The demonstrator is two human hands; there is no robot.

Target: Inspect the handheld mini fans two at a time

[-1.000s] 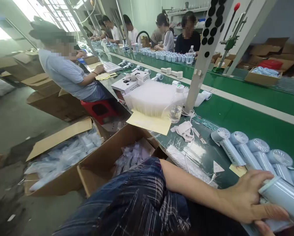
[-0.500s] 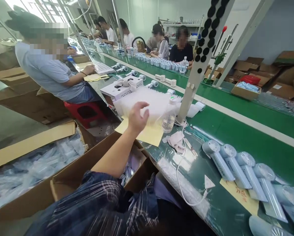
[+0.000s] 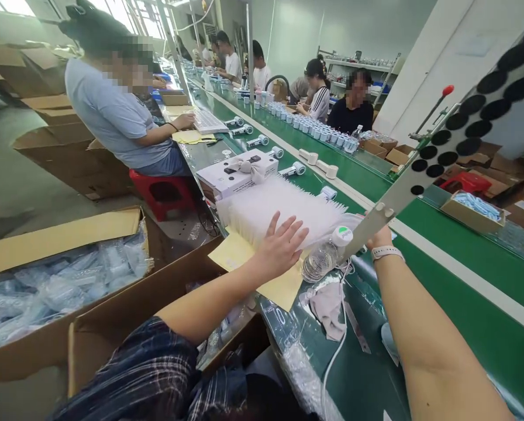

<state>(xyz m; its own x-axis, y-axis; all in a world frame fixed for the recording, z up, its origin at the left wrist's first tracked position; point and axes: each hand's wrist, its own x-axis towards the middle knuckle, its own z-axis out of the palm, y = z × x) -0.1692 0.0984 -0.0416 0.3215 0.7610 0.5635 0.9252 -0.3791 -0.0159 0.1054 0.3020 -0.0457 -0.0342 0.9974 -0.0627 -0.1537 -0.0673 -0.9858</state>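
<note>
My left hand (image 3: pixel 283 244) lies flat with its fingers spread on the near edge of a stack of thin white plastic sleeves (image 3: pixel 283 207) on the bench. My right arm reaches forward past it. A white band (image 3: pixel 387 253) is on the wrist. My right hand (image 3: pixel 379 237) is mostly hidden behind a slanted white post (image 3: pixel 402 196) dotted with black discs, so its fingers do not show. A clear water bottle (image 3: pixel 323 260) with a white cap leans between my two hands. Yellow paper (image 3: pixel 233 254) sticks out from under the stack.
A pale cloth (image 3: pixel 327 304) and a white cable (image 3: pixel 334 351) lie on the green bench (image 3: pixel 455 304). Open cardboard boxes (image 3: pixel 60 275) of bagged parts stand at my left. A person in grey sits on a red stool (image 3: pixel 163 193) ahead. Small fans line the conveyor.
My left hand has reached further and settled flat on the white stack. My right arm has come into view, stretched toward the post. The view has turned left, so the blue fans are gone.
</note>
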